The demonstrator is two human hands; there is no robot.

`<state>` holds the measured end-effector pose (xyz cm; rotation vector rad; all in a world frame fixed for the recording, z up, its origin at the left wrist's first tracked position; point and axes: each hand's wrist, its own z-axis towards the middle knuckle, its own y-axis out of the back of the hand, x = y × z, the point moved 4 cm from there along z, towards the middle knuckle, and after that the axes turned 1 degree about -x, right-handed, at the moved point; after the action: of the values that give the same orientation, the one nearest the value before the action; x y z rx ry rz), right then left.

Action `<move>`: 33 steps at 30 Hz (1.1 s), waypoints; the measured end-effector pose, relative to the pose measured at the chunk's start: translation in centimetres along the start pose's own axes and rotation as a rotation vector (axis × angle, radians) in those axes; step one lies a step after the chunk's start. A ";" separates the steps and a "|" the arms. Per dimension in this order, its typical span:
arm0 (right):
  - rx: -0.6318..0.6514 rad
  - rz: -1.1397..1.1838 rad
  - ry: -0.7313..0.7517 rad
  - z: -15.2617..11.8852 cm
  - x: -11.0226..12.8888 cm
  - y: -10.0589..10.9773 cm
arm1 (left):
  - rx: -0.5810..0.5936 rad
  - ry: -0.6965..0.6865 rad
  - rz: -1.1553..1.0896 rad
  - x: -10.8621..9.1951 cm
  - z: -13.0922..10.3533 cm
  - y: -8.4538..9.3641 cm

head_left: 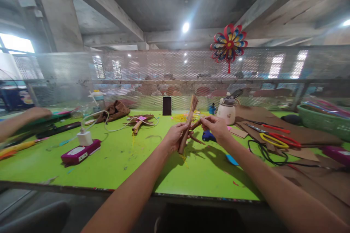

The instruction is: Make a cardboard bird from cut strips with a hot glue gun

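My left hand (pixel 175 136) is closed round a brown rolled-paper stick (pixel 193 107), which leans upright with a frayed top end. Thin brown strips branch off it to the right. Between the fingertips of my right hand (pixel 216 127) is pinched one brown paper strip (pixel 196 124). Under the hands, a few yellow threads (pixel 183 157) hang at the stick's lower end. Just behind my right hand lies a dark blue tool (pixel 208 135), partly hidden, whose kind I cannot make out. A similar brown paper piece with a pink patch (pixel 140 119) rests farther left on the table.
A maroon power strip (pixel 81 151) with a white charger and cable lies left. Scissors (pixel 273 141), a black cord and brown paper (pixel 262 120) spread right, by a green basket (pixel 325 120). A white bottle (pixel 226 111) and a phone (pixel 167 106) stand behind. Another person's arm (pixel 24 120) reaches in left.
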<state>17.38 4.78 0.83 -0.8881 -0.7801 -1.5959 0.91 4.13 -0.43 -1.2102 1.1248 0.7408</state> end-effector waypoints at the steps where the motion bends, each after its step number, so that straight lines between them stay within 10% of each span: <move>1: 0.000 0.003 -0.010 0.0 0.0 -0.1 | -0.002 0.003 0.005 0.0 0.0 0.0; 16: -0.043 0.046 -0.034 0.1 -0.5 0.2 | 0.021 -0.036 0.005 0.1 0.5 0.1; 33: 0.184 0.251 -0.177 -0.1 -0.8 -0.7 | 0.045 0.008 0.131 0.6 0.6 0.5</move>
<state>16.75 5.22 0.04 -0.9606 -0.8862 -1.2176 0.81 4.80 -1.23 -1.1103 1.2301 0.8060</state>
